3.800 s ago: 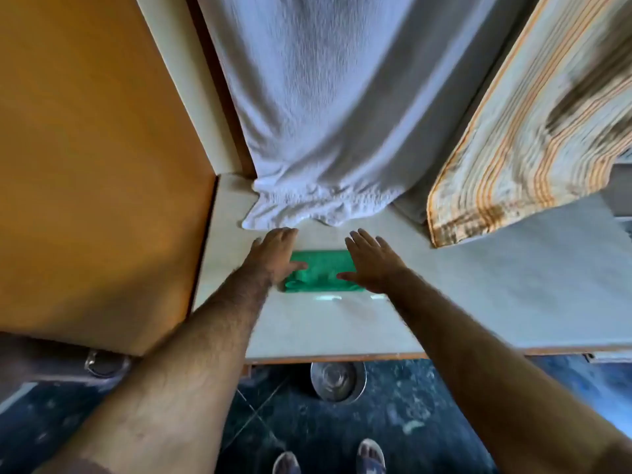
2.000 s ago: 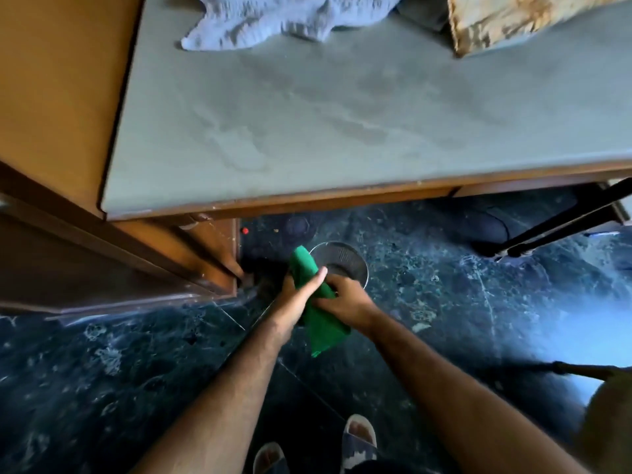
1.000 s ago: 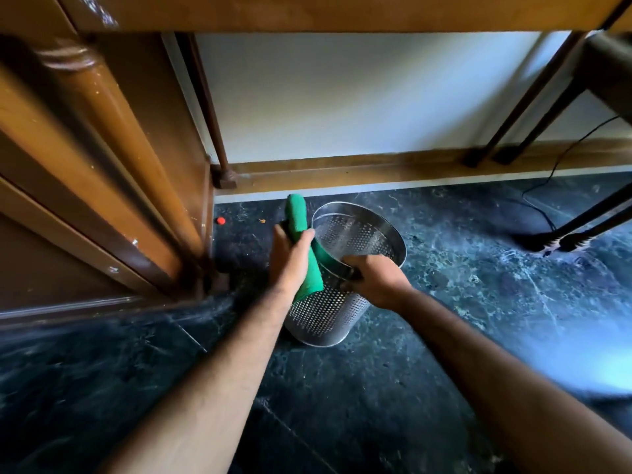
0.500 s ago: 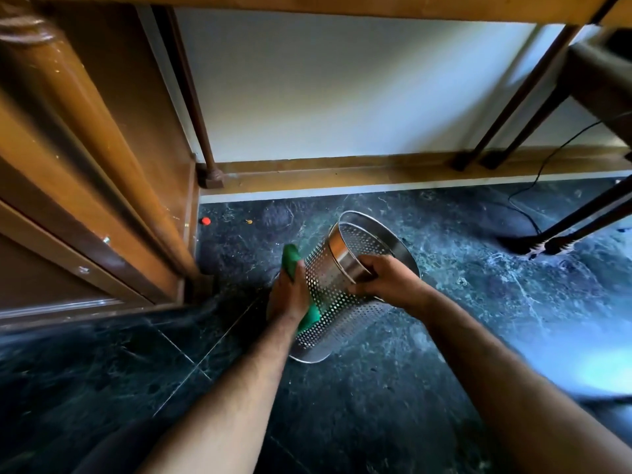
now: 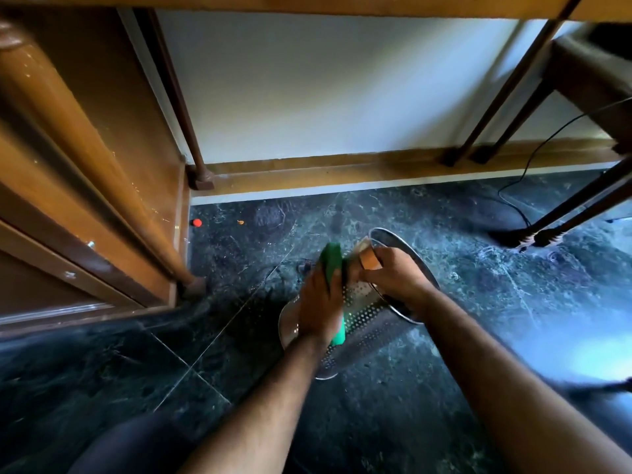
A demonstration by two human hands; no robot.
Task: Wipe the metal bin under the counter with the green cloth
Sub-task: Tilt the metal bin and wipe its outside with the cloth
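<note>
Both hands are engaged: your left hand (image 5: 319,307) presses the green cloth (image 5: 333,268) flat against the perforated wall of the metal bin (image 5: 367,323), while your right hand (image 5: 393,280) is clamped on the rim, holding the bin tipped on the dark floor (image 5: 461,405) just ahead of you. Keep that rim grip firm, turn the bin under the cloth in stages and run full strokes from rim to base. Not verifiable: the bin's far side and interior, the cloth beneath your left palm, and detail lost to motion blur.
</note>
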